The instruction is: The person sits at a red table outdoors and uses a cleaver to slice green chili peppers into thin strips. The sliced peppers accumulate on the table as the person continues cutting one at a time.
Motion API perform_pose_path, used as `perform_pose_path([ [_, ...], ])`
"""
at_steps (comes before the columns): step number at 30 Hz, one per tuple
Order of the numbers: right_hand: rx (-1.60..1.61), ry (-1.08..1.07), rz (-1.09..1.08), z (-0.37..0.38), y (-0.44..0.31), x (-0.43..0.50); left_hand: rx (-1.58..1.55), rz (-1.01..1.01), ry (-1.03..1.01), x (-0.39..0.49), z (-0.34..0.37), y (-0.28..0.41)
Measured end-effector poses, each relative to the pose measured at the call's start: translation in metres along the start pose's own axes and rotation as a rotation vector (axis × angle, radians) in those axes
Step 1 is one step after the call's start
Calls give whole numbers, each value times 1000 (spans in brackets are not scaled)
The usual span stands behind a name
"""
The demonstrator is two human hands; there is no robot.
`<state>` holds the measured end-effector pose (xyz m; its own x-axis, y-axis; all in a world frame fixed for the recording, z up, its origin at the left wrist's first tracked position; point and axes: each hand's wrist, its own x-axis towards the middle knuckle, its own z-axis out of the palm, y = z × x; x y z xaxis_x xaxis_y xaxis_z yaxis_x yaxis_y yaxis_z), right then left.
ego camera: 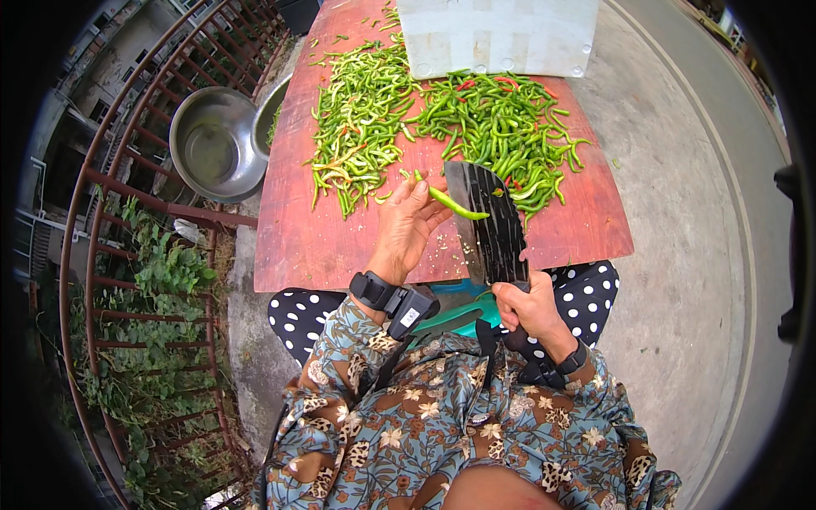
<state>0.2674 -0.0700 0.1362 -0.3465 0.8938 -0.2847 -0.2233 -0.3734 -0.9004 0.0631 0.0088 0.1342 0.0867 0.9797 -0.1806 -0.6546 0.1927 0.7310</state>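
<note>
My left hand [408,220], above the near part of the red wooden board [319,255], pinches a long green chili pepper [456,205] near one end. The handle of a dark, wide-bladed cleaver [488,223] is in my right hand [532,306]. Its blade stands up and away from me, and the pepper's free tip overlaps it in view. Left of centre lies a pile of paler, seemingly cut green peppers [363,115]. To the right is a pile of glossy green peppers [510,127] with some red ones among them. Small pale seeds are scattered on the board near my hands.
A white foam box [497,38] stands at the board's far side, behind the right pile. Left of the board are an empty steel basin [213,143] and a second basin [264,121], partly hidden, with green pieces. A rusty metal railing [153,197] with vines runs further left.
</note>
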Motion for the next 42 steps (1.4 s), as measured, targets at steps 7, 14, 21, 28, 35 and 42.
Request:
perform_pose_path([
  [7,-63,-15,-21,-1,-1,-4,-41,-49,-19,4,-1,2],
  [14,-84,12,-33,3,-1,-2,-57,-68,2,-1,5,-8],
  [21,-75,27,-7,5,-2,2,17,-58,-44,-3,8,-21],
  [28,-6,43,21,4,-7,1,34,-185,-144,-4,1,-12],
  [35,-2,10,43,0,-14,-5,69,-157,-249,8,-9,-4],
  [42,-51,33,86,-3,-15,-12,-126,-166,-124,8,-15,-20],
])
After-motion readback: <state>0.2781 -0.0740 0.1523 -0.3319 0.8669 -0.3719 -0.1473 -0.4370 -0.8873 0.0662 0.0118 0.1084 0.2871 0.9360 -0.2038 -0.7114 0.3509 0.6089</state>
